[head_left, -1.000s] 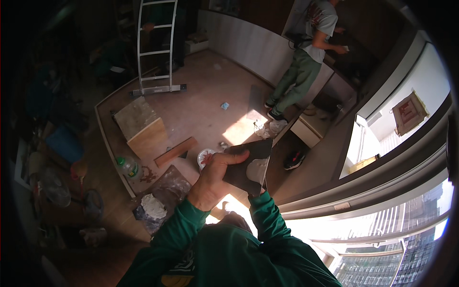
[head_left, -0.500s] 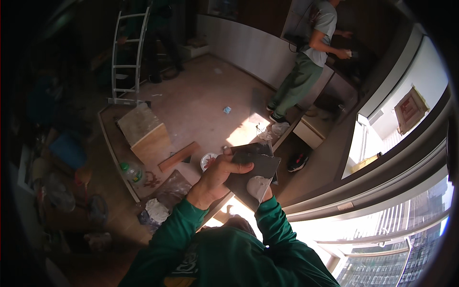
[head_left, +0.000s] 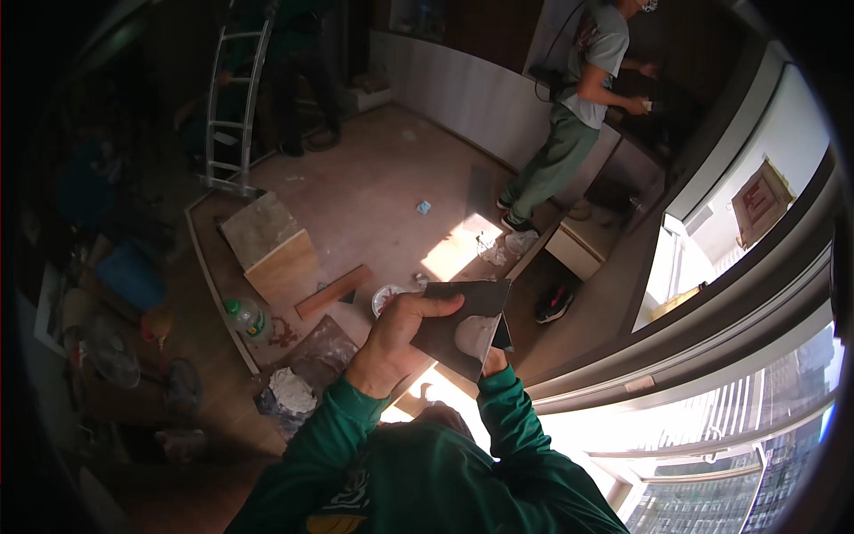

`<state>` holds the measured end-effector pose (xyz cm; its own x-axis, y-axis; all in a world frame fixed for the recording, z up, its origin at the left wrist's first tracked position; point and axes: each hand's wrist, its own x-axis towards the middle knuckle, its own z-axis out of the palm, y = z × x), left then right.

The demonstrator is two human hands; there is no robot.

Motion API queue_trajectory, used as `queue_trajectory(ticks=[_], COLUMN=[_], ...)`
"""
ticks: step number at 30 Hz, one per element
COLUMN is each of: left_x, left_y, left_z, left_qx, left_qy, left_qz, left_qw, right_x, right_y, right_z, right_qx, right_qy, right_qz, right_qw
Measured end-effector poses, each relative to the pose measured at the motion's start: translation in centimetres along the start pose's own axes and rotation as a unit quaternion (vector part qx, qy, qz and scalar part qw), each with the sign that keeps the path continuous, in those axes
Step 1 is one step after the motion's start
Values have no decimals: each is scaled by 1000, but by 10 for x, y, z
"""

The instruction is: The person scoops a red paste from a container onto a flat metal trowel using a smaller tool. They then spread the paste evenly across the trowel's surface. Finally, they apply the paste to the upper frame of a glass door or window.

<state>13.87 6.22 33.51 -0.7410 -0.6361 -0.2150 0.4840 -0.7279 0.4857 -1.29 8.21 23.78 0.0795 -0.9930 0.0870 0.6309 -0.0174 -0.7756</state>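
My left hand (head_left: 391, 343) grips a dark flat board (head_left: 449, 311) by its near edge, thumb on top. A blob of white paste (head_left: 472, 335) sits on the board. My right hand (head_left: 493, 361) is just below the board's right corner and mostly hidden behind it. A dark piece sticks out beside it, and I cannot tell whether that hand holds it. Both arms wear green sleeves. I look down on the floor from high up.
Below are a wooden box (head_left: 267, 245), a short plank (head_left: 334, 292), a white bowl (head_left: 387, 298), a green bottle (head_left: 247, 316) and a bag of white powder (head_left: 289, 392). A ladder (head_left: 236, 98) stands far left. Another person (head_left: 569, 133) works at the far counter. Windows run along the right.
The board has tilted and come lower and nearer to me, with my left thumb now across its top. The view has swung, so the ladder sits further left.
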Motion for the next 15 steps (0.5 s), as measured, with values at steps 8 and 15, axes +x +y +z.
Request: queue_trajectory(ticks=[8,15], left_x=[18,37], left_y=[2,-5], left_z=[-37,-61], left_qx=[297,239], left_qy=[48,186], left_qz=[294,377], left_qw=[907,876], right_x=[-18,-56], right_y=[10,-11], right_z=[-28,-46], right_qx=[-90,33], right_qy=[40,301], right_qz=[-80,-70], right_qw=[992,950])
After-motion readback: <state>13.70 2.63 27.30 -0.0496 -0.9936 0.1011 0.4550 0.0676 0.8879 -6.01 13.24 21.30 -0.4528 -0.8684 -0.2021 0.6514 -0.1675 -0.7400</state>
